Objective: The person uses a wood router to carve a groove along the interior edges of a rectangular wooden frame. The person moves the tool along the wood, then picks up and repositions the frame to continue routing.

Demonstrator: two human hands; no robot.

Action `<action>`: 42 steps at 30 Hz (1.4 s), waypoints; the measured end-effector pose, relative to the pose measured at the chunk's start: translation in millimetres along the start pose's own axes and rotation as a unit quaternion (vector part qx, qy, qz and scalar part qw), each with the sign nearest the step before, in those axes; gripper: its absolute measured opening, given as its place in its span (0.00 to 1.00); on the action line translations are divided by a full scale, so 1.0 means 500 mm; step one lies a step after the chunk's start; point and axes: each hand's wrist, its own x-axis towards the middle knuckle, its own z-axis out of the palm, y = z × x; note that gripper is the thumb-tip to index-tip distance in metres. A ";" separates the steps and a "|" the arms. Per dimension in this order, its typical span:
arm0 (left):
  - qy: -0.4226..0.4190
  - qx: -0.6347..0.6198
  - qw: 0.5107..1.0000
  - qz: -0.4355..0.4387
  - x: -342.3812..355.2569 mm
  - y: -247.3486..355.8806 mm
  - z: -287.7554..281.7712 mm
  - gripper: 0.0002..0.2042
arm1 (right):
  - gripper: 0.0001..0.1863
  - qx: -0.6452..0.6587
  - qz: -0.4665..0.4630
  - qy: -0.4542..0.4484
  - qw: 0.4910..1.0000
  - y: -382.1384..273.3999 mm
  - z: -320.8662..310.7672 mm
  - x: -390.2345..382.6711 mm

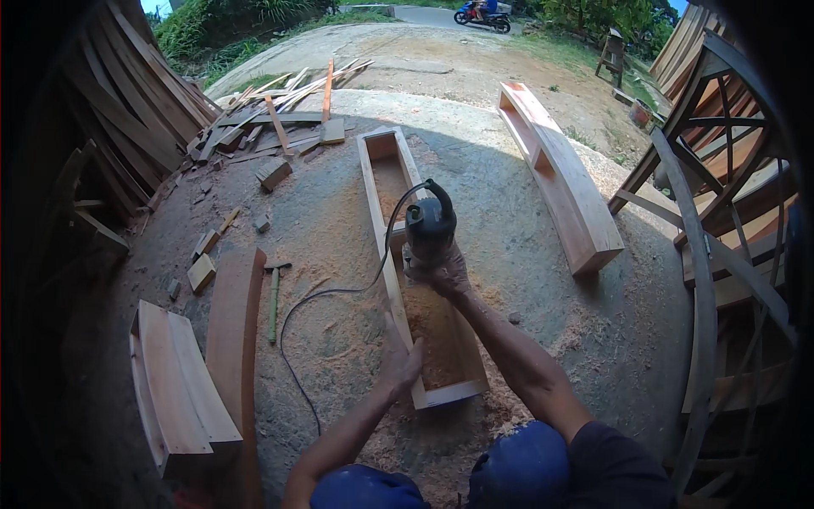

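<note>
A long wooden frame (456,394) with a crosspiece lies on the ground before me, with sawdust and shavings inside it. My right hand (445,273) is wrapped round the lower part of a black corded router (430,222), held upright over the frame near the crosspiece. Whether its base rests on the wood is hidden from this angle. Nearer to me, my left hand (398,360) grips the frame's left rail, thumb over the inner side. The router's cord (318,295) loops off to the left and back toward my knees.
A hammer (274,301) with a green handle lies left of the cord, beside a wide plank (233,331) and a box-like wooden piece (174,373). Another frame (564,174) lies at right. Offcuts (275,136) are heaped far left; curved wooden frames (721,161) lean at right.
</note>
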 end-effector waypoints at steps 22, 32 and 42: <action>-0.141 0.115 0.970 0.161 0.199 0.060 -0.150 0.50 | 0.47 0.199 0.153 -0.094 0.963 -0.034 0.058 -0.062; -0.157 0.106 0.968 0.168 0.171 0.045 -0.159 0.41 | 0.49 0.201 0.167 -0.105 0.960 -0.048 0.067 -0.100; -0.135 0.151 0.951 0.235 0.085 0.067 -0.145 0.41 | 0.50 0.148 0.161 -0.139 0.966 -0.107 0.030 -0.173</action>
